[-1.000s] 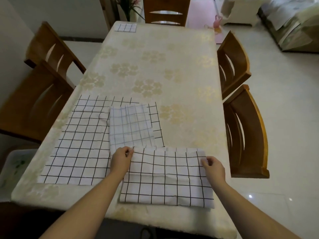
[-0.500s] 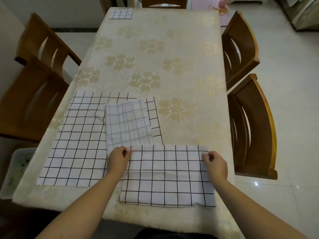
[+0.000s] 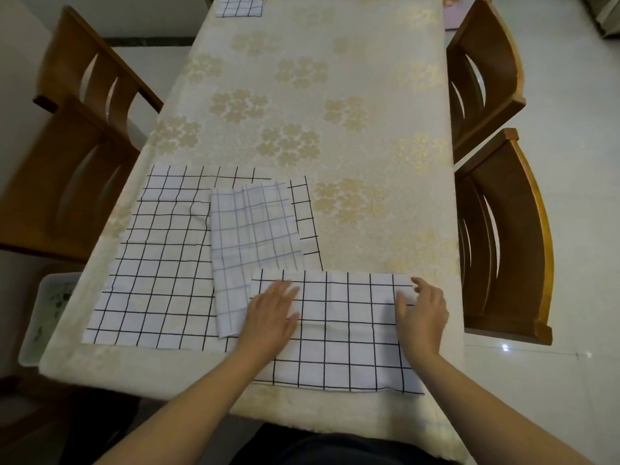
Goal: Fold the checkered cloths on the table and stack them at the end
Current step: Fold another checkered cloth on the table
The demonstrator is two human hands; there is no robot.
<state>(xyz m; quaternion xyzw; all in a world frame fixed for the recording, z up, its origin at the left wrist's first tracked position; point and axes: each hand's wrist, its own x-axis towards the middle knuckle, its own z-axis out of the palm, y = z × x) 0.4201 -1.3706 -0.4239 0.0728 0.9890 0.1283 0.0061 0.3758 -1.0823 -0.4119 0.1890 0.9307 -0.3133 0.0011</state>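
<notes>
Lying at the near edge of the table [image 3: 335, 95], the folded checkered cloth [image 3: 345, 333] is pressed flat by the left hand [image 3: 271, 313] and right hand [image 3: 421, 313], fingers straight, overlapping a paler grid cloth [image 3: 248, 236] atop a large spread cloth [image 3: 157, 263].

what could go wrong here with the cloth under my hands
The folded cloth lies close to the table's near edge, so a push toward you could slide it off. Its left end overlaps the thin-lined cloth, so smoothing with the left hand may drag that one askew. The right hand rests near the right end; uneven pressure could leave a crease.
</notes>
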